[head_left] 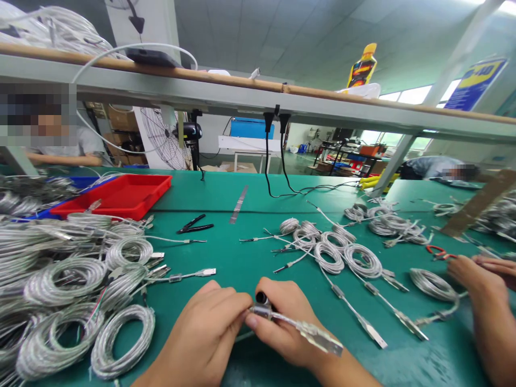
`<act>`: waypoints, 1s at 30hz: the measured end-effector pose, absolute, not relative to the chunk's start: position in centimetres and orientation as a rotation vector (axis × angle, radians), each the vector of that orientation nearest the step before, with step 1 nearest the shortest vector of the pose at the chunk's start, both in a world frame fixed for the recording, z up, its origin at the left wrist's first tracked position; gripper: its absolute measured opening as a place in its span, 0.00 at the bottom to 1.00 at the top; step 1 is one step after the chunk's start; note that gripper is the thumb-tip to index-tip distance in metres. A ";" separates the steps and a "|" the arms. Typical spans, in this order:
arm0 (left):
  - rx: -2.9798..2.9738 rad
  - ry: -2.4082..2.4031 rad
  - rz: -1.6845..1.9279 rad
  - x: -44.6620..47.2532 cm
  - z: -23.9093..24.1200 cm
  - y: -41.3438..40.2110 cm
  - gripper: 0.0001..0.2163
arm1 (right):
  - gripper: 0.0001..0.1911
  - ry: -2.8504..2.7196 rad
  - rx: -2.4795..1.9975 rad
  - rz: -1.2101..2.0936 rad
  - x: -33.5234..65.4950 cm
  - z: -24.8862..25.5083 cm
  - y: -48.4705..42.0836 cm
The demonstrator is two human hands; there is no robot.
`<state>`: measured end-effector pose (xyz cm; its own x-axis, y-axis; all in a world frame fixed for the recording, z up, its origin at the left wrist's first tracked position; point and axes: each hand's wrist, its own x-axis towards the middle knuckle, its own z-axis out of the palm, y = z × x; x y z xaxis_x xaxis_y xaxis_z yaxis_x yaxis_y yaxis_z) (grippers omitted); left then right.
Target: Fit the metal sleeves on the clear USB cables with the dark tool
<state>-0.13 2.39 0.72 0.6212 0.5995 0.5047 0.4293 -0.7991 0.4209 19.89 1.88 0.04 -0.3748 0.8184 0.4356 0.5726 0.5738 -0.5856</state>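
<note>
Above the green bench mat [226, 252], the left hand [201, 336] and right hand [282, 322] pinch a USB cable's metal collar [261, 310], fingers pressed together; a slipping grip could drop it or kink the lead [298, 322].

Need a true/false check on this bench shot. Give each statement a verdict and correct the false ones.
1. The left hand and right hand both hold one clear-sheathed USB cable. True.
2. The black-handled pliers lie inside the red tray. False: they lie outside it, on the green mat.
3. Another person's hand is near the red-handled cutters. True.
4. The coiled cables at the left sit in a cardboard box. False: they lie piled on the mat.
</note>
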 end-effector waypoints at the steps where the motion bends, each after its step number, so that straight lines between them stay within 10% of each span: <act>1: 2.539 0.844 0.917 -0.2 0.9 2.3 0.15 | 0.20 -2.098 -1.098 0.441 19.9 0.1 1.9; 22: 2.539 1.068 1.143 0.3 0.3 2.3 0.08 | 0.29 -1.278 -0.994 1.305 18.0 -1.2 1.7; 30: 2.414 0.959 1.057 0.4 0.5 2.3 0.11 | 0.15 -1.793 -1.084 0.809 19.4 -0.5 1.5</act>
